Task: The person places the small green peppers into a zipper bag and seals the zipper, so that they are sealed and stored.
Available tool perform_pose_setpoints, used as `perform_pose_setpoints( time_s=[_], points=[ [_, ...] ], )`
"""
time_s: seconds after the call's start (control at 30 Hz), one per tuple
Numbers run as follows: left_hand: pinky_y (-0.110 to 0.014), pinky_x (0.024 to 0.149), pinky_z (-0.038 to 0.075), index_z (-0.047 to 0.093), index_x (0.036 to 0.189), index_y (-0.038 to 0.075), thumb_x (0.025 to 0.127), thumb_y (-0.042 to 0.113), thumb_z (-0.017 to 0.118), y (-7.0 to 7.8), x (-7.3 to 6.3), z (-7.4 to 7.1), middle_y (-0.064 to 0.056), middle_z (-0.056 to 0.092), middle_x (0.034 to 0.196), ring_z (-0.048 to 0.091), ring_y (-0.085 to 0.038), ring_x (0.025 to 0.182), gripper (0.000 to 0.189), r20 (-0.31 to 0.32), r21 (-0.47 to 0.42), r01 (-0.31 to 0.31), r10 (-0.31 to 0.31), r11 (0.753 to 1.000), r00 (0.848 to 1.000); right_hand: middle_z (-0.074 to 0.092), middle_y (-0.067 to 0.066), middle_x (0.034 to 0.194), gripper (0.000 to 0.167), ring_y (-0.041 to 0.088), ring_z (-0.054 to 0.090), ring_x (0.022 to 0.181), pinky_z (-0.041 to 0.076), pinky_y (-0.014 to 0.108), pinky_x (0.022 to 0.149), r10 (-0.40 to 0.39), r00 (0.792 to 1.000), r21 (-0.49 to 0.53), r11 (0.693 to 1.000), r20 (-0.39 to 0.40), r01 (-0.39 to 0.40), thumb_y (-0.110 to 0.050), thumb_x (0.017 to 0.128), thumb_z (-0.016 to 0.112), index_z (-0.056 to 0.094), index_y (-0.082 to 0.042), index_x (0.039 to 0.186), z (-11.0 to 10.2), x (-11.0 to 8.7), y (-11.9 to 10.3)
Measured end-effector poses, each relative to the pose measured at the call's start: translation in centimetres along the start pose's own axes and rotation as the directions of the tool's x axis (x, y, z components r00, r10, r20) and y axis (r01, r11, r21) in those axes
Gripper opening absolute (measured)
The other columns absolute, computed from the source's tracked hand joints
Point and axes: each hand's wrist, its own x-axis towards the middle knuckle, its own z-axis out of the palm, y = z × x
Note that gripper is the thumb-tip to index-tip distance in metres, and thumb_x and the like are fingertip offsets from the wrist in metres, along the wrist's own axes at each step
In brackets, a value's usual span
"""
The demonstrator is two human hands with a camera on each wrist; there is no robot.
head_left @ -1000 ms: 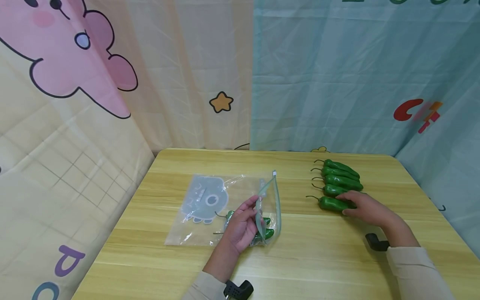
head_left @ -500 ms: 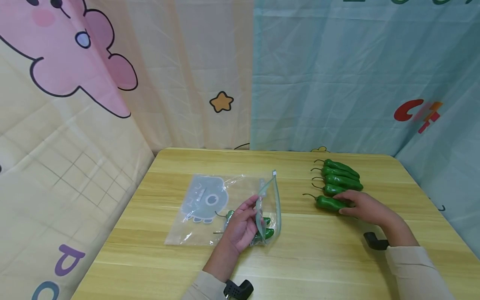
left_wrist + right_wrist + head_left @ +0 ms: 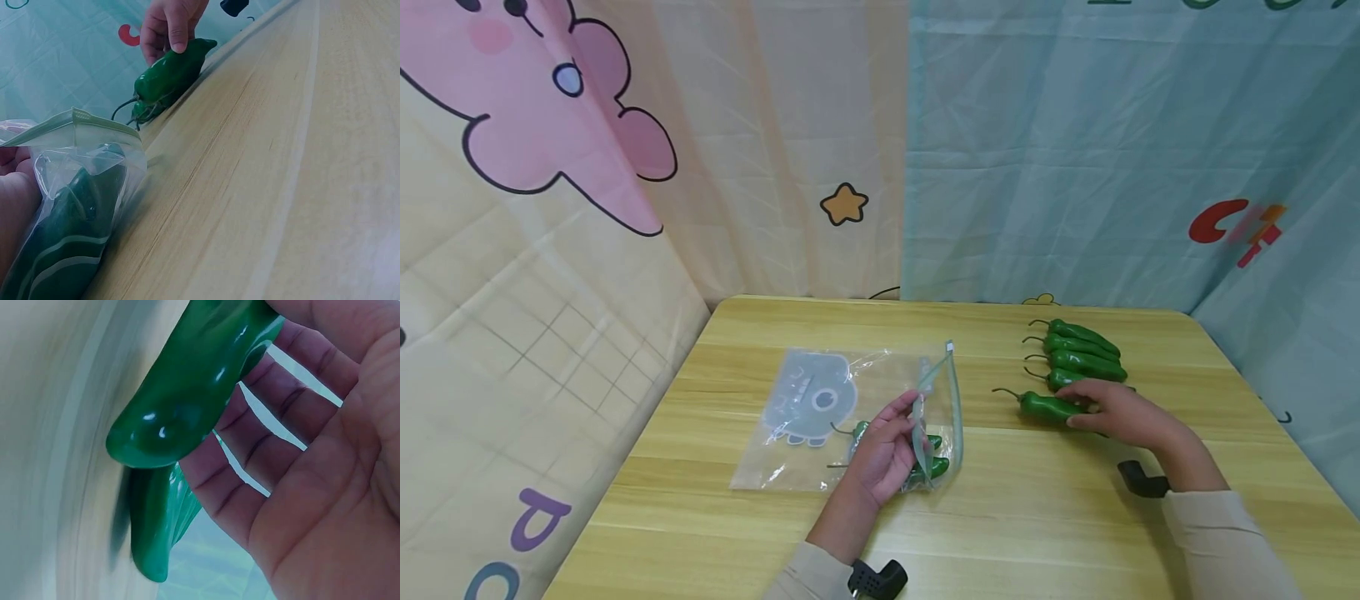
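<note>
At right hand (image 3: 1123,412), pepper (image 3: 1047,407) crosswise, stem (image 3: 1007,391) leftward

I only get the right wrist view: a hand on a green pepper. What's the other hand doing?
Observer: The left hand grips a clear bag near its opening.
Visitor: Ooh, anything in it?
Observer: Yes, at least two bagged peppers, both green.
Visitor: And how many more lie beyond the held pepper?
Observer: Four loose peppers, side by side on the table.
</note>
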Motion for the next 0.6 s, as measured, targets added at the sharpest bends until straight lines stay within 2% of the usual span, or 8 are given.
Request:
perform_pose_setpoints(
  time_s=[0.2, 0.6],
  points=[
    [-0.025, 0.072, 0.050, 0.065, 0.115, 0.014, 0.096, -0.008, 0.041, 0.0, 0.0, 0.0, -0.002, 0.053, 0.122, 0.054, -0.009, 0.084, 0.038, 0.009, 0.000, -0.004, 0.004, 1.000, 1.000, 0.064, -0.001, 0.103, 0.033, 0.017, 0.058, 0.090, 0.051, 0.030, 0.072, -0.042, 0.999, 0.006, 0.999, -0.002, 0.042, -0.017, 0.088, 0.075, 0.067, -0.004, 0.117, 0.3, 0.4, -0.8],
    [-0.023, 0.071, 0.050, 0.066, 0.114, 0.014, 0.096, -0.008, 0.041, 0.0, 0.0, 0.1, -0.003, 0.052, 0.122, 0.055, -0.009, 0.081, 0.038, 0.007, -0.007, 0.003, -0.003, 1.000, 1.000, 0.064, -0.005, 0.104, 0.028, 0.015, 0.058, 0.090, 0.051, 0.030, 0.072, -0.100, 0.995, 0.008, 0.995, 0.015, 0.099, -0.018, 0.089, 0.074, 0.068, -0.009, 0.115, 0.8, 1.3, -2.3]
  ],
)
